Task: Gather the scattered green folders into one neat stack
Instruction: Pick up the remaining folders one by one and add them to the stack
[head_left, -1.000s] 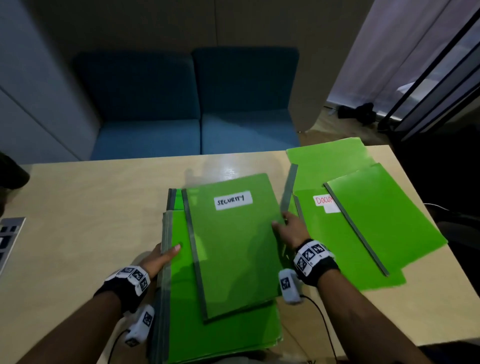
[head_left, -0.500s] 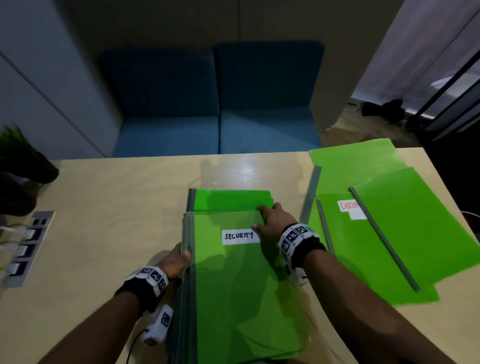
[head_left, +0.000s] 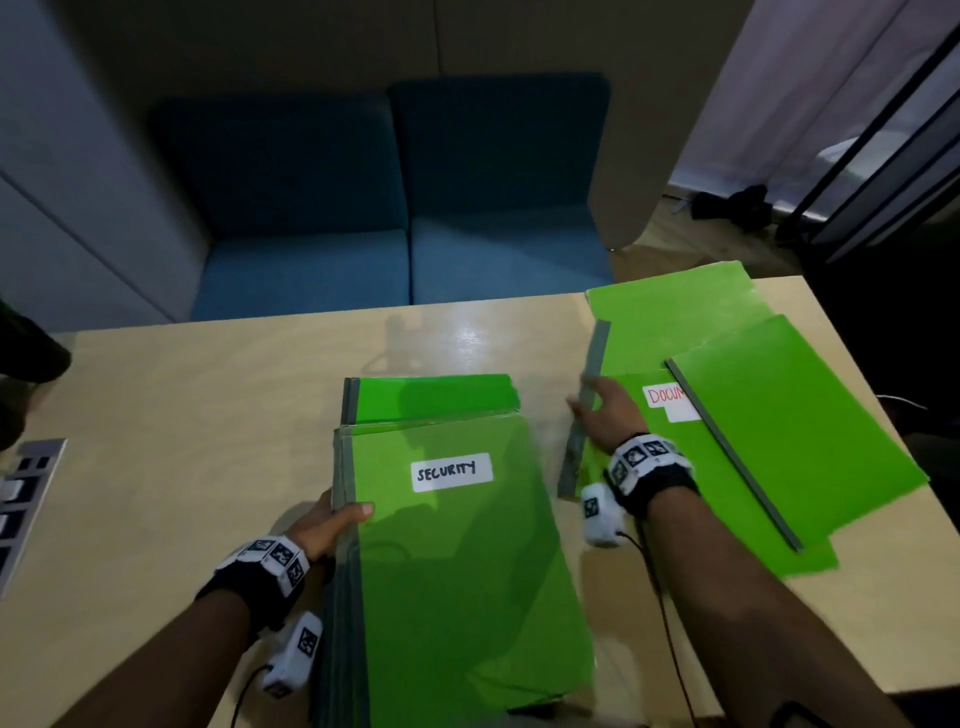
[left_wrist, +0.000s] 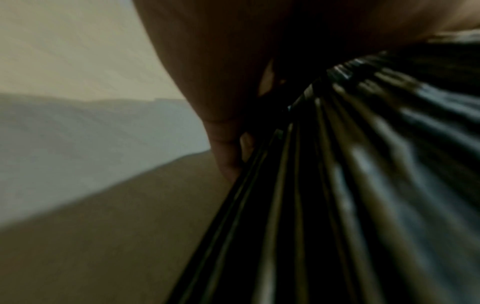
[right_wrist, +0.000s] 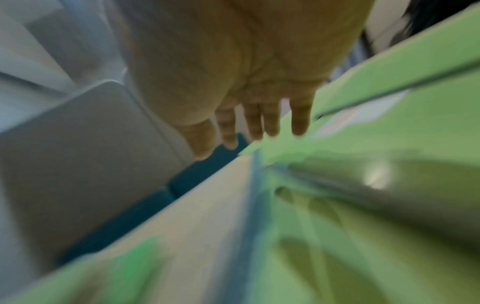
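Left hand (head_left: 324, 525) is clamped on the grey spine edge of the stack of green folders (head_left: 457, 597), thumb lying over the top cover and the rest of the fingers tucked down the side. From the left wrist camera you just get a blurry fan of dark spines with one finger (left_wrist: 228, 156) pressed against them. The top folder carries a white label reading SECURITY (head_left: 451, 472), and one folder lower in the pile pokes out past the far edge.

Right hand (head_left: 605, 413) is over at the other bunch, fingers spread straight and flat, gripping nothing, hovering at or resting on the grey spine (head_left: 584, 410) of a loose folder. Can't tell if it's actually touching, it's all motion blur in the right wrist view.

Those three loose green folders (head_left: 779, 415) lie overlapping on the right side of the wooden table (head_left: 182, 415), just right of the stack, one with a red-lettered label starting DOCU (head_left: 665, 397). Blue sofa (head_left: 400, 208) sits beyond the far table edge, and a power socket strip (head_left: 23, 483) is set in the left side.
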